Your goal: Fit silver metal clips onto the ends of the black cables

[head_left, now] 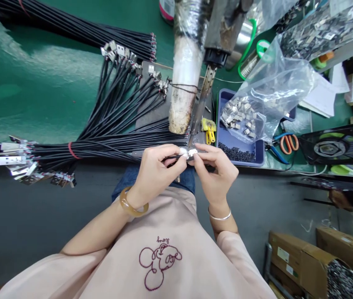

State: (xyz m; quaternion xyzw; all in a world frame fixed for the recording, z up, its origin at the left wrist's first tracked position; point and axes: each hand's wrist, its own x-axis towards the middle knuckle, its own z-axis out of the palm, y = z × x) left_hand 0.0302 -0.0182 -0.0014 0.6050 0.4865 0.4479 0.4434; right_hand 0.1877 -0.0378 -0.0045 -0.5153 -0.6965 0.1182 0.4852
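Observation:
At the table's front edge, both hands meet just below the tip of a soldering iron [202, 104]. My left hand [160, 166] is closed in a pinch on the end of a black cable, mostly covered by the fingers. My right hand [215, 170] pinches a small silvery USB connector [192, 153] between thumb and forefinger, close against the left fingertips. How the wires sit in the connector is too small to tell. Left of the hands lies a bundle of black USB cables [108, 145], tied with a red band [73, 150], its plugs hanging past the edge.
A blue tray [259, 155] on the right holds loose connectors in a plastic bag [276, 91] and small black parts. Beyond it lie orange-and-blue pliers [284, 145] and a black fan [335, 146]. A wrapped white tube [184, 79] hangs over the work. Yellow clippers [209, 133] lie beside the iron.

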